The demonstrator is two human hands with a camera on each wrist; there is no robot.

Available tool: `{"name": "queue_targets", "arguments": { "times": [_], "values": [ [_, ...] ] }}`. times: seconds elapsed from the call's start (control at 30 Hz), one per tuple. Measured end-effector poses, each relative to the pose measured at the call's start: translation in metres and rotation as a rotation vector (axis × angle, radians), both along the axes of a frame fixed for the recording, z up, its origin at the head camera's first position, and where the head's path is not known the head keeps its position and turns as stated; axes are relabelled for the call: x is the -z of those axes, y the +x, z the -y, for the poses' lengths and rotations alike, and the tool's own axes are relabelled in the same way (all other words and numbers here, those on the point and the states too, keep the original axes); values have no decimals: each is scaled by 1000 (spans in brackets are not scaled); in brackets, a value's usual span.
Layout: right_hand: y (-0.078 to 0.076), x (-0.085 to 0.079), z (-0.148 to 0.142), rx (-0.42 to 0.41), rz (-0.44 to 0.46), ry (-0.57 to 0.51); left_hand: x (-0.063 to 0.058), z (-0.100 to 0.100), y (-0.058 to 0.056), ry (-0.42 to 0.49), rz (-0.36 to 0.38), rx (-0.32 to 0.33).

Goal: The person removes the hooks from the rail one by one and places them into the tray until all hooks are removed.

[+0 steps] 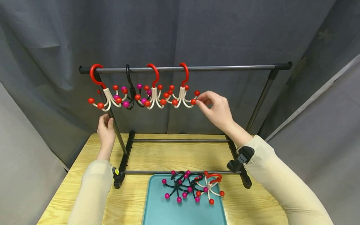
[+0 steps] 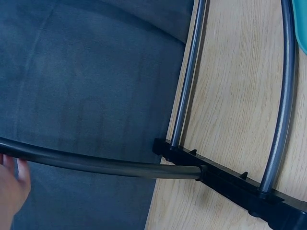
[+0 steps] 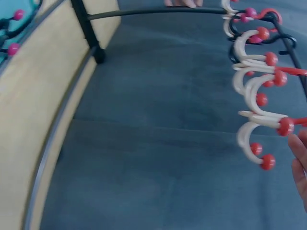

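Several multi-arm hook hangers with ball tips hang from the rack's top rail. Three are white with red hooks: a leftmost hanger, a middle hanger and a rightmost hanger. Between the first two hangs a black hanger with magenta balls. My right hand is at a red ball of the rightmost hanger; its fingers are bent beside the ball and do not wrap it. Low on the left side, my left hand grips the rack's post, fingers partly hidden behind it.
A teal tray lies at the table's front, holding two black hangers and a white hanger with a red hook. Two lower bars join the rack's feet on the wooden table. Grey curtains surround it.
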State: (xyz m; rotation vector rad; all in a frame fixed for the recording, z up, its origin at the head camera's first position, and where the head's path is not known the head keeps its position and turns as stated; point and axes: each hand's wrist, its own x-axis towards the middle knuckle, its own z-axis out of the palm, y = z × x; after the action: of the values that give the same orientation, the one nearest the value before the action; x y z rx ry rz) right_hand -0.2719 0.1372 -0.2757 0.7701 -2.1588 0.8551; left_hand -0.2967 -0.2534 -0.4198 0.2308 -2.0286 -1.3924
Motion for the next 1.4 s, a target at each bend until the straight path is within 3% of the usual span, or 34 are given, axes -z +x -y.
{"name": "queue_targets", "arguments": {
  "times": [0.23,0.43,0.93,1.4],
  "values": [
    [-11,-29,14,36,-49,-51,1,1,0,2,-11,-4],
    [-21,-40,26,59,-42,-113,2,1,1,0,-12,-9],
    [-25,-51,53,183,114,-106,1,-1,-1,-6,-15,-10],
    [-27,-56,56,146,130,-140,2,0,-2,-2,-16,-18]
  ]
}}
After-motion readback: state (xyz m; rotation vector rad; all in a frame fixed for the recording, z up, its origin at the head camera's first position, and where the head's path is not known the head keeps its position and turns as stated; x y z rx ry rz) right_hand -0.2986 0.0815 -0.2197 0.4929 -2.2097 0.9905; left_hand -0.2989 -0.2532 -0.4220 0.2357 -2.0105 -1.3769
